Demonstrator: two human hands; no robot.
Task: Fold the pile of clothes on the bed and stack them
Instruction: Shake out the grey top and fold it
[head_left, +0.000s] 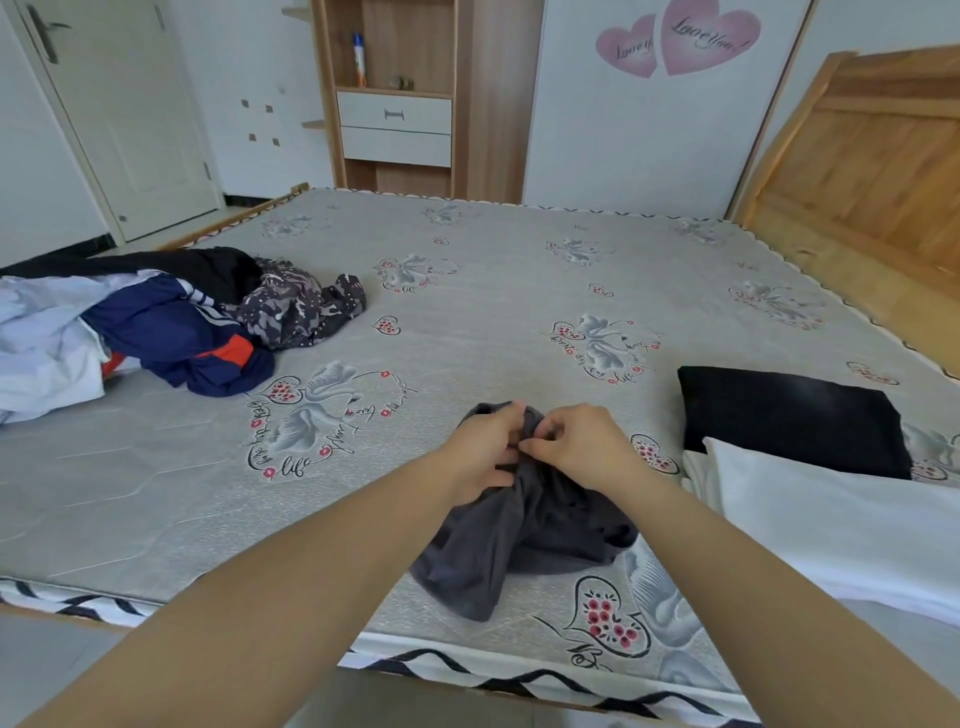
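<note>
Hands: left hand (483, 452) and right hand (582, 447) both pinch the dark grey garment (524, 540) bunched near the mattress (493, 312) front edge.
Room: clothes pile (156, 322) far left; wooden headboard (872, 171) right.
Cut off: white pillow (841, 525).

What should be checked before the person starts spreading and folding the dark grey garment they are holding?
1. Both hands on the garment: ok. The left hand and right hand both pinch the bunched dark grey garment.
2. Garment laid flat: not ok, it is crumpled.
3. Free mattress to spread it on: ok, bare beyond the hands.
4. Clear of folded items: ok. The folded black piece and the white piece lie to the right, apart.
5. Unfolded pile out of the way: ok, far left.
6. Garment type and orientation: cannot tell.
</note>
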